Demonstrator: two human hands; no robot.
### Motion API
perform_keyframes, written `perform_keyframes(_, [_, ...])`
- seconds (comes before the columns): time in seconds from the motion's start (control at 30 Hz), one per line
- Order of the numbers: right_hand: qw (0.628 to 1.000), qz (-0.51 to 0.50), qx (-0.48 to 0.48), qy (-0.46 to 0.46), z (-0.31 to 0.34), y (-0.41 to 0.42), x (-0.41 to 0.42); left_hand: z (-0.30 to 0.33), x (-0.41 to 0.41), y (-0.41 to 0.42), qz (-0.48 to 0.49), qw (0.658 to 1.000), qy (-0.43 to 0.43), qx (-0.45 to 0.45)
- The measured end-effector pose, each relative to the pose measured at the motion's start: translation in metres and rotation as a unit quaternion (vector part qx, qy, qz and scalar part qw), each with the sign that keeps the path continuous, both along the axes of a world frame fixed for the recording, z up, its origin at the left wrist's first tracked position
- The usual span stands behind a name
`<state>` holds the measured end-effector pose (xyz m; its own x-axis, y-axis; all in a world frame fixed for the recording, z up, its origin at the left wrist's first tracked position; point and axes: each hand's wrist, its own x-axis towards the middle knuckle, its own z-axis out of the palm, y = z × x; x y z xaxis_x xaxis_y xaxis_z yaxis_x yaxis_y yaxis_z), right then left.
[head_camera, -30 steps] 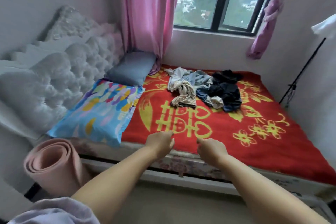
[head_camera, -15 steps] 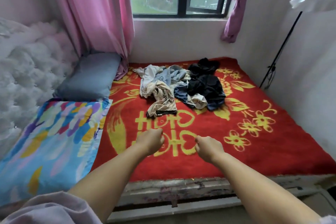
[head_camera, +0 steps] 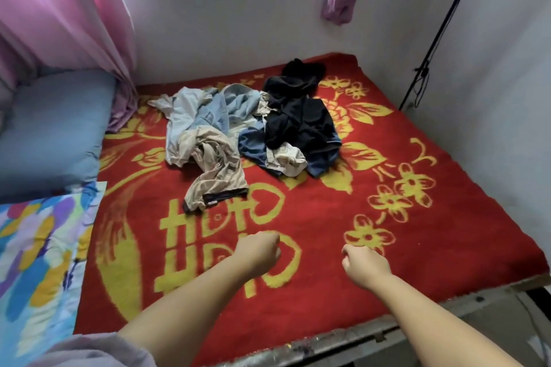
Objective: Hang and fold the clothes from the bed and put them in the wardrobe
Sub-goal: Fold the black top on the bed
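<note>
A heap of crumpled clothes lies on the far half of the bed's red and yellow blanket (head_camera: 298,292). It holds a pale blue garment (head_camera: 205,112), a beige one (head_camera: 217,170) nearest me, a dark blue piece (head_camera: 253,144) and black clothes (head_camera: 301,116) on the right. My left hand (head_camera: 258,250) and my right hand (head_camera: 365,262) hover over the near half of the blanket, both with fingers curled into fists and holding nothing. The hands are well short of the heap. No wardrobe shows.
A grey-blue pillow (head_camera: 53,128) and a colourful patterned pillow (head_camera: 38,262) lie along the left. A pink curtain (head_camera: 68,15) hangs at the back left under the window. A black stand pole (head_camera: 435,39) leans by the right wall. The bed's metal edge (head_camera: 343,340) runs below my arms.
My view has moved closer to the bed and tilted down. Both arms have reached farther over the blanket, and my hands have spread a little apart. The clothes have not moved.
</note>
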<state>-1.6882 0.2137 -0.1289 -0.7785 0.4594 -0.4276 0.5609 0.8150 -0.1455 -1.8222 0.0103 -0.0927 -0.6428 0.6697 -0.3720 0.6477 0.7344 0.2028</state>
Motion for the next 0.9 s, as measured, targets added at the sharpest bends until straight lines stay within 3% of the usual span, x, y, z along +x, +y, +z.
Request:
perform_keyframes(0.17, [0.996, 0.071, -0.031, -0.046, -0.070, 0.077, -0.073, -0.061, -0.050, 0.071, 0.075, 0.995, -0.056, -0.041])
perform_keyframes(0.33, [0.993, 0.095, -0.058, 0.033, -0.136, 0.150, -0.172, -0.124, -0.113, 0.150, 0.103, 0.991, -0.066, -0.061])
perform_keyframes(0.57, [0.991, 0.093, -0.088, 0.049, -0.251, 0.192, -0.260, -0.192, -0.213, 0.239, 0.144, 0.989, -0.037, 0.000])
perform_keyframes(0.67, [0.987, 0.134, -0.056, 0.072, -0.294, 0.192, -0.252, -0.219, -0.243, 0.270, 0.125, 0.990, 0.004, 0.067])
perform_keyframes(0.77, [0.975, 0.157, -0.008, 0.158, -0.313, 0.189, -0.236, -0.240, -0.273, 0.310, 0.086, 0.983, 0.074, 0.147])
perform_keyframes(0.9, [0.964, 0.143, 0.009, 0.226, -0.331, 0.190, -0.240, -0.260, -0.332, 0.376, 0.091, 0.981, 0.139, 0.104])
